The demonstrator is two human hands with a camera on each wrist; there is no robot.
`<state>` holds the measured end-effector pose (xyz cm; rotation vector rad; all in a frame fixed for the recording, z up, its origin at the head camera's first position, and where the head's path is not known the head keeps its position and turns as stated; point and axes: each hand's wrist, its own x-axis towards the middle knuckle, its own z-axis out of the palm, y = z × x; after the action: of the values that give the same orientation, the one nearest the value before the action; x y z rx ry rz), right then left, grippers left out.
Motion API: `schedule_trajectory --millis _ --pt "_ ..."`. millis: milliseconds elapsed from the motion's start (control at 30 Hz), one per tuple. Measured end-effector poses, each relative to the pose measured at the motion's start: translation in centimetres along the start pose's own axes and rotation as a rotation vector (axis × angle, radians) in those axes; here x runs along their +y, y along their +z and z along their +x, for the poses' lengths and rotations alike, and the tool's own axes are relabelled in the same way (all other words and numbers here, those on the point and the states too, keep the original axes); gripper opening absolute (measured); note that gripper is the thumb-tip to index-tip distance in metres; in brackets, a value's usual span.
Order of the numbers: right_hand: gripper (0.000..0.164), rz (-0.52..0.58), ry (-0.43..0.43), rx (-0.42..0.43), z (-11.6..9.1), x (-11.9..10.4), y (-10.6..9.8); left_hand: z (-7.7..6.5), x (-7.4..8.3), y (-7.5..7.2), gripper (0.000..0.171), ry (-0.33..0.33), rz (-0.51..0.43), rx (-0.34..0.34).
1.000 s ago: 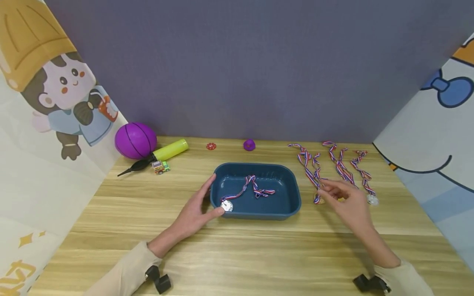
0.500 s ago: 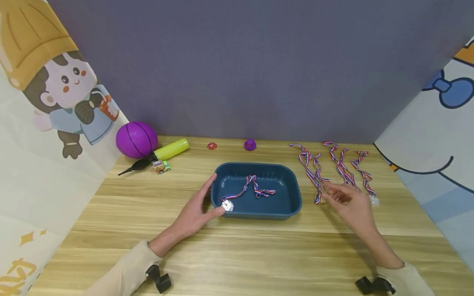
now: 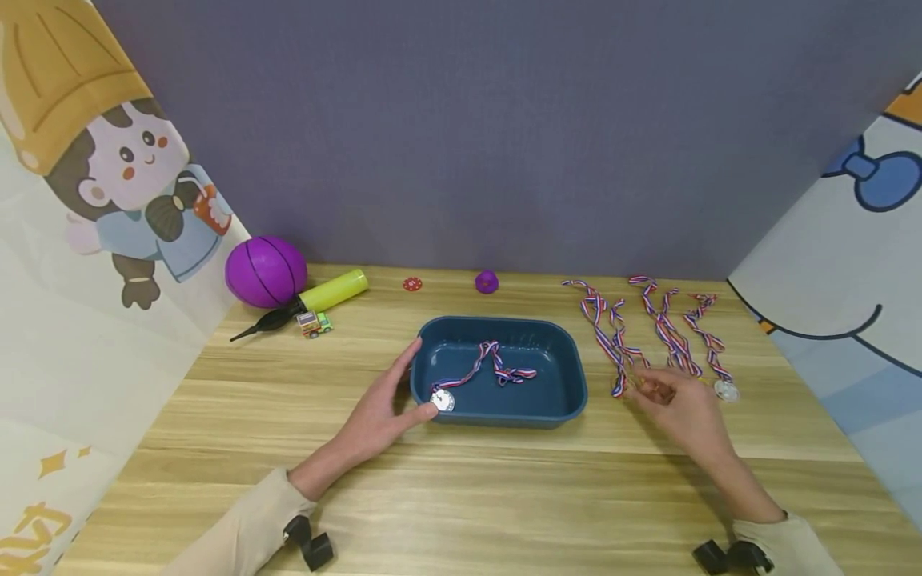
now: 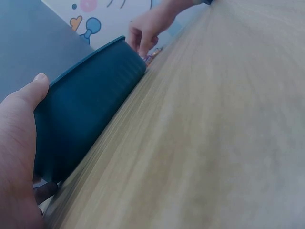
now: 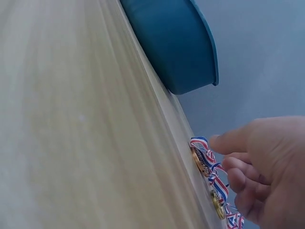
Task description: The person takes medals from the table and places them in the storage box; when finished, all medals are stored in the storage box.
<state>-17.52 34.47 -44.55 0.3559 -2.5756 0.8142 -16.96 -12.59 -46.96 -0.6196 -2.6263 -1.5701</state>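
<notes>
My left hand (image 3: 378,416) grips the left end of a dark blue plastic tub (image 3: 504,420), its thumb over the front left corner. Inside the tub lies a silver medal (image 3: 442,400) with a striped ribbon (image 3: 477,360). My right hand (image 3: 687,412) is low over the medals to the tub's right, thumb and fingers curled at a red-white-blue ribbon (image 3: 612,352). In the right wrist view, a bronze-coloured medal (image 5: 198,161) and a gold one (image 5: 217,205) lie by the fingertips. I cannot tell whether the fingers pinch the ribbon.
Another silver medal (image 3: 726,390) lies on the wooden table at the right. Along the back are a purple ring-like piece (image 3: 487,282) and a red chip (image 3: 412,284). A purple ball (image 3: 266,272), yellow pump (image 3: 334,291) and toy truck (image 3: 314,324) stand back left.
My right hand has shifted slightly right and toward me, and a bit more of the ribbon shows beside its fingers. The left hand and the tub have stayed in place.
</notes>
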Motion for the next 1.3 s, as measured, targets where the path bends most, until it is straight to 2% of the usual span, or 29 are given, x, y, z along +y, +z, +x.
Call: schedule_trajectory --millis 300,733,1300 --pt "0.038 -0.046 -0.026 -0.036 -0.1 0.7 0.4 0.0 0.0 0.1 0.103 0.0 0.011 0.005" --pt "0.039 -0.053 0.063 -0.113 -0.3 1.0 0.7 -0.1 0.0 0.1 0.104 -0.001 0.011 0.005" --pt "0.038 -0.057 0.042 -0.096 -0.3 1.2 1.3 0.0 0.3 -0.1 0.102 -0.004 -0.001 0.0"
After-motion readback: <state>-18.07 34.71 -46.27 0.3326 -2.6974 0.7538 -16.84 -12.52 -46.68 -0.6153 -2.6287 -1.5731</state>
